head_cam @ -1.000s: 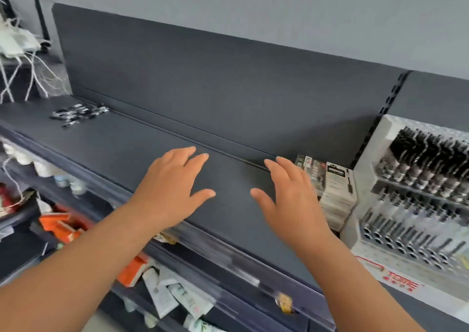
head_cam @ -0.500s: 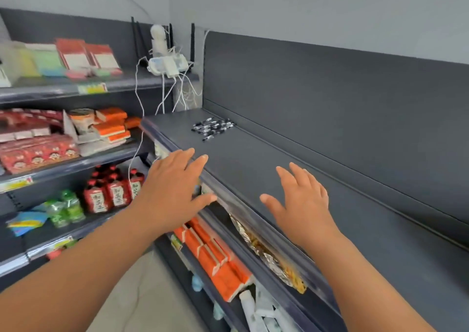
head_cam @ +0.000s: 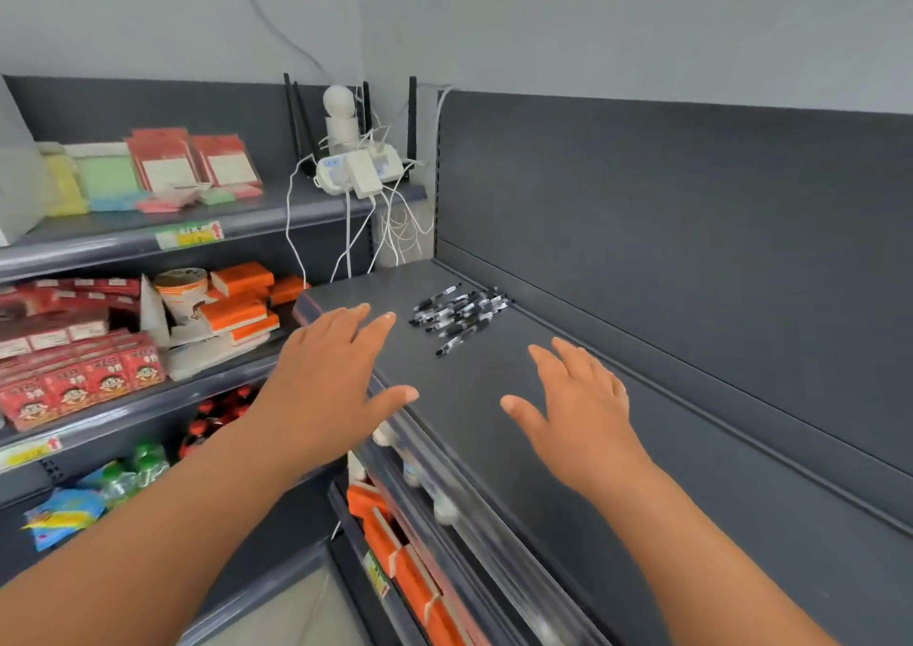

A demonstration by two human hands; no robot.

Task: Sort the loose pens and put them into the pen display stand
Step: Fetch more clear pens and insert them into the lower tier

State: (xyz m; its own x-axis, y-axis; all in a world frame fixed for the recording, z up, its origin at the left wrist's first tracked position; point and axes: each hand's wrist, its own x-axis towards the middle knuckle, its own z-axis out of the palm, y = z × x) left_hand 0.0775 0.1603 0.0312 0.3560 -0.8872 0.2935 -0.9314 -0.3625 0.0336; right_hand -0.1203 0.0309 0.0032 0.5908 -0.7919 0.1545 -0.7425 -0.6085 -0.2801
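Several loose black pens (head_cam: 459, 314) lie in a pile on the dark grey shelf (head_cam: 617, 448), near its far left end. My left hand (head_cam: 326, 378) hovers flat with fingers spread over the shelf's front edge, just left of and short of the pile. My right hand (head_cam: 575, 408) hovers above the shelf, fingers spread, nearer to me than the pens. Both hands hold nothing. The pen display stand is out of view.
A power strip with white cables (head_cam: 358, 176) hangs in the corner behind the shelf end. The left shelving holds orange boxes (head_cam: 237, 309), red cartons (head_cam: 74, 378) and paper packs (head_cam: 163, 166). Orange packets (head_cam: 395, 551) sit on the shelf below.
The view has swung left, so the pen display stand has gone out of sight and the pen pile is now closer and more central. Both hands stay spread and empty.
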